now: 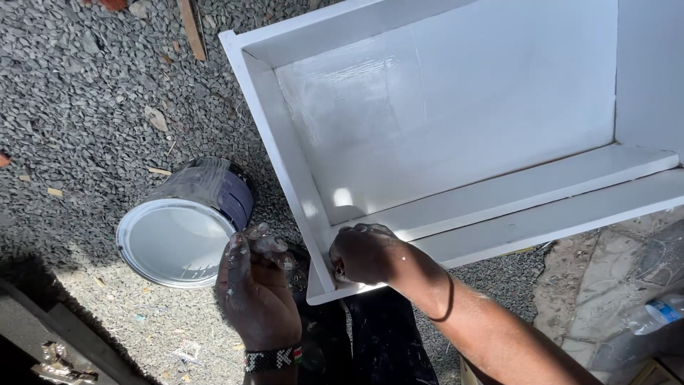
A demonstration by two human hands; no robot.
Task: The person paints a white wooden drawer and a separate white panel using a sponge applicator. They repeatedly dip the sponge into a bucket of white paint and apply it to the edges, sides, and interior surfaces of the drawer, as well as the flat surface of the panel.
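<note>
A large white-painted wooden box (456,107) lies open side up on gravel, its inside glossy with wet paint and a shelf board (527,187) running along its near side. My right hand (367,253) is closed over the box's near left corner. My left hand (255,285), with white paint on its fingers and a beaded band at the wrist, hovers just left of that corner beside an open paint can (178,239). Its fingers are loosely bent, and I see nothing in them. The can is full of white paint.
Grey gravel (85,107) covers the ground, strewn with wood chips. A dark metal piece (50,349) sits at the bottom left. A plastic bottle (659,314) lies on flat stone at the bottom right. My dark trousers (377,335) are below the box corner.
</note>
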